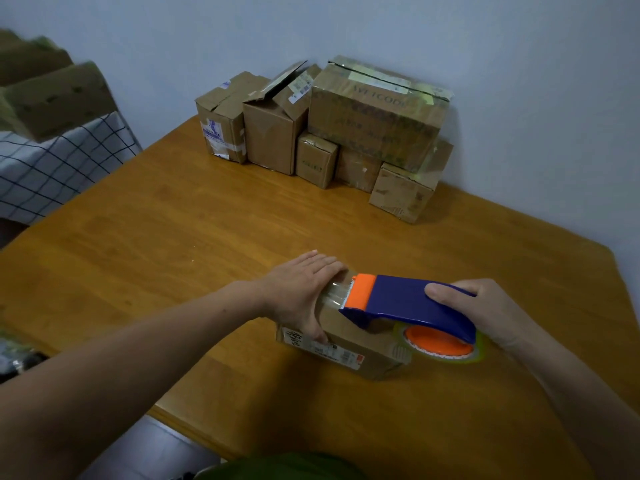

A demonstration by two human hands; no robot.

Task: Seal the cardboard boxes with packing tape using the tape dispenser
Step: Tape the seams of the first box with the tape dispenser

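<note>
A small cardboard box (353,344), closed, sits near the bench's (207,254) front edge. The left hand (301,289) presses flat, fingers straight, on its left end. The right hand (485,313) fingers wrap the tape dispenser (408,303) on top. Stacked cartons (346,133) line the far edge.

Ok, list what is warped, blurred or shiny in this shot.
Head view: wide lens bows the table edges; boxes at far left are blurred; tape on the big stacked box shows sheen; tape dispenser is fairly sharp; light soft and even.
</note>
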